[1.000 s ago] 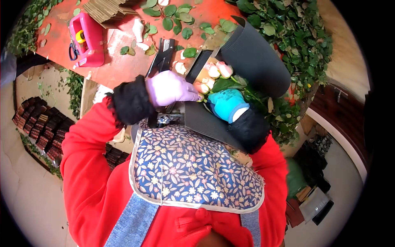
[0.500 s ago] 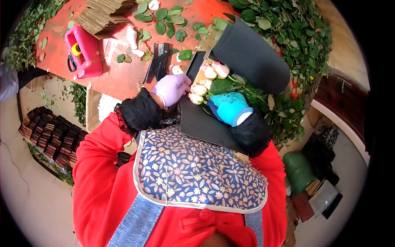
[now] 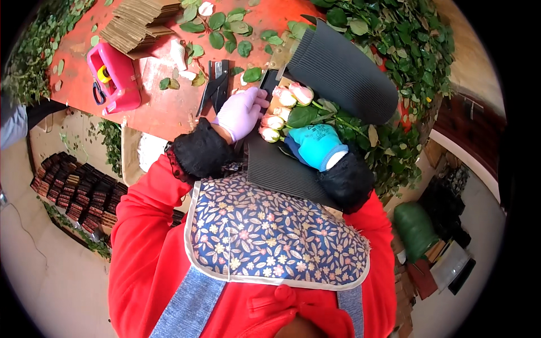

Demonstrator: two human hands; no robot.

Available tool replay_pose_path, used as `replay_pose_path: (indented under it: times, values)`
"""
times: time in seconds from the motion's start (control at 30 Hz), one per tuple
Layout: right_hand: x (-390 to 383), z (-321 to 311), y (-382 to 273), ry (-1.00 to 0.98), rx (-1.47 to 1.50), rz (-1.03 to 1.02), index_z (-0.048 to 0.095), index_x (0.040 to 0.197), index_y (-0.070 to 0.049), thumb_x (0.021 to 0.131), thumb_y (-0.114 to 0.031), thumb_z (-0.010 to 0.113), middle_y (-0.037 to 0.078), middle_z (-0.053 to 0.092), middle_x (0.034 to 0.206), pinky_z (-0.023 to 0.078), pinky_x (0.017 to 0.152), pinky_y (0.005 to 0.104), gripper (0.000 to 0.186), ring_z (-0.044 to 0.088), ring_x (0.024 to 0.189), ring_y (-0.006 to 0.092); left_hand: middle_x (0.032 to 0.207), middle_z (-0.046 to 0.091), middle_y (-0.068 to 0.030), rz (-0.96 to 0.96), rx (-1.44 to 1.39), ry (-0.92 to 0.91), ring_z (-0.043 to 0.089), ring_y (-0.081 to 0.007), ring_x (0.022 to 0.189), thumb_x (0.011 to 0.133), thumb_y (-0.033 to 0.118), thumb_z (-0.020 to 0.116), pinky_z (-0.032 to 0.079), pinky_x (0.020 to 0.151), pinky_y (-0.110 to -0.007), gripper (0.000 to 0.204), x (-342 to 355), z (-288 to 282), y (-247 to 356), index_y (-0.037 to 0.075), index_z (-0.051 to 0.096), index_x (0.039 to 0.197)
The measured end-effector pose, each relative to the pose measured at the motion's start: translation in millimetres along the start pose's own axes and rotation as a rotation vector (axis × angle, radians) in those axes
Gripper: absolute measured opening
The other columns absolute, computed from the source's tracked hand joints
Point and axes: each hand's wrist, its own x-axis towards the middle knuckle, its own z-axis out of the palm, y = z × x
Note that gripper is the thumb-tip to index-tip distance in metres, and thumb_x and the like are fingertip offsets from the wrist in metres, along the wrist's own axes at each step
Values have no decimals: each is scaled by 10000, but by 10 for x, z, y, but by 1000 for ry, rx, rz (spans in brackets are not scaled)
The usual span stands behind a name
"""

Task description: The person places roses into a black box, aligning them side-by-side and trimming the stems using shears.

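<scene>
Several pink-and-cream roses (image 3: 283, 97) with green leaves lie on a ribbed dark board, their heads pointing left. My right hand (image 3: 316, 147), in a blue glove, is closed round their stems just below the lower blooms; its fingertips are hidden. Left of the blooms, my left hand (image 3: 241, 112) wears a lilac glove. Its fingers stretch over a black bar (image 3: 269, 84) at the board's left edge, and I see nothing held in them. One ribbed dark flap (image 3: 344, 73) stands raised beyond the roses; another ribbed part (image 3: 287, 172) slopes toward my apron.
A black stapler (image 3: 216, 84) lies left of the bar. Farther left are a pink tape holder (image 3: 118, 79) with scissors and a stack of brown corrugated cardboard (image 3: 135, 28). Loose leaves scatter over the red table (image 3: 73, 67). Heaped foliage (image 3: 406, 62) fills the right side.
My left hand has shifted slightly right and up, and its fingers have loosened from a curled shape to a straighter one. My right hand and the roses stay nearly in place.
</scene>
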Motion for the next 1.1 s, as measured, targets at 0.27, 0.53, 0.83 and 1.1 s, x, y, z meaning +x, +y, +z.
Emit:
replay_pose_path:
  times: [0.27, 0.53, 0.83, 1.1]
  values:
    - [-20, 18, 20, 32, 6, -6, 714, 842, -92, 952, -330, 672, 138, 697, 761, 540, 613, 493, 265, 675, 667, 362, 1022, 652, -109, -23, -36, -42, 648, -162, 886, 944, -119, 496, 576, 808, -300, 348, -97, 3, 50, -23, 547, 1275]
    - [-21, -13, 79, 85, 134, -63, 727, 933, -76, 927, -275, 685, 161, 711, 855, 561, 671, 475, 204, 689, 726, 370, 1245, 726, -99, 815, 558, -376, 725, -292, 1091, 788, -11, 648, 598, 886, -358, 427, -150, -418, 364, 107, 739, 1188]
    - [-60, -92, 17, 85, 11, 116, 734, 946, -101, 940, -291, 671, 124, 733, 839, 556, 665, 460, 200, 703, 731, 346, 1368, 681, -78, 685, 648, -729, 711, -298, 1128, 756, 94, 734, 590, 919, -371, 582, -3, -415, 330, 167, 672, 1330]
    - [-16, 126, 27, 180, 75, 93, 736, 816, -99, 913, -250, 625, 110, 707, 720, 542, 608, 479, 210, 690, 649, 324, 1318, 708, -77, 657, 620, -746, 719, -290, 1123, 792, 102, 735, 598, 906, -355, 513, 22, -409, 297, 143, 688, 1301]
